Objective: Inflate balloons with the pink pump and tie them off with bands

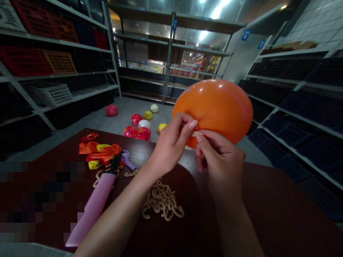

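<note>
Steel shelving (171, 53) is lining the storeroom on both sides, with red and orange plastic crates (59, 62) sitting on the racks at 10 o'clock and dark crates (292, 107) filling the racks at 3 o'clock. Loose inflated balloons (136, 130) in red, yellow and white are lying on the grey floor (163, 110) at 11 to 12 o'clock. A dark reddish-brown tabletop (278, 207) is stretching across the lower view, carrying a heap of curled tan strips (162, 201) at 6 o'clock, a pink hand pump (92, 210) at 7 o'clock, and a pile of deflated balloons (99, 151) at 9 o'clock beside a small purple balloon (125, 160).

An inflated orange balloon (214, 110) is hanging in the air at 1 o'clock, above the tabletop. The left hand (171, 142) and right hand (219, 160) are each closing in a narrow pinch on its neck, fingertips (197, 134) nearly meeting. It should feel very light, taut and slippery, with a fragile skin, so the short rubber neck looks like the safest place to hold it.
</note>
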A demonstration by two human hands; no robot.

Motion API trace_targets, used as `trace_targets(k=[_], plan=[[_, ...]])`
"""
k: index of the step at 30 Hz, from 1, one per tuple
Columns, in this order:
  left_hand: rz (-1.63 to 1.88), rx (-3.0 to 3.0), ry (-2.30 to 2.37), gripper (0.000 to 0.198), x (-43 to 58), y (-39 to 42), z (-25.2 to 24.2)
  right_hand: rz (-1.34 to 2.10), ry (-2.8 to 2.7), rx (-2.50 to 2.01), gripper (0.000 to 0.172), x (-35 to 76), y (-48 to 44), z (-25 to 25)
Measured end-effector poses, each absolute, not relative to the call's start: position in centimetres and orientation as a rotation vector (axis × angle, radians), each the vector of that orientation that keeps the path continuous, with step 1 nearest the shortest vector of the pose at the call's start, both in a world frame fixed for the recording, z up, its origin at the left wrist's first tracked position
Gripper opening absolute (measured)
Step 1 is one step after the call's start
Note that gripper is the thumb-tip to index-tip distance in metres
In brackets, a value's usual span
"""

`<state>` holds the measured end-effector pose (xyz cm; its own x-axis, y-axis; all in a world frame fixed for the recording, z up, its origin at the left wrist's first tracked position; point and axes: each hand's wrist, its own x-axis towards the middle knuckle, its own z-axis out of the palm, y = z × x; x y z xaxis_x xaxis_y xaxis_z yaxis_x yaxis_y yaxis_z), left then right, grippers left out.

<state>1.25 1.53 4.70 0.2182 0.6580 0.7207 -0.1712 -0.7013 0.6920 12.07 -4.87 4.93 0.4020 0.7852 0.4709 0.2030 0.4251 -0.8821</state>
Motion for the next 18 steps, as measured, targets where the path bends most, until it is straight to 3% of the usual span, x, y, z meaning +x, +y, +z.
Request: trace_targets(k=[7, 18], plan=[[1.160, 1.802, 0.156, 0.020, -0.6, 1.2, 5.9, 0.716, -1.051, -1.029, 0.017, 13.1, -5.4, 5.7], [1.521, 1.769, 0.250, 0.014, 0.0, 1.9, 4.9, 0.774, -1.073, -0.983, 0.018, 12.1, -5.4, 5.6]])
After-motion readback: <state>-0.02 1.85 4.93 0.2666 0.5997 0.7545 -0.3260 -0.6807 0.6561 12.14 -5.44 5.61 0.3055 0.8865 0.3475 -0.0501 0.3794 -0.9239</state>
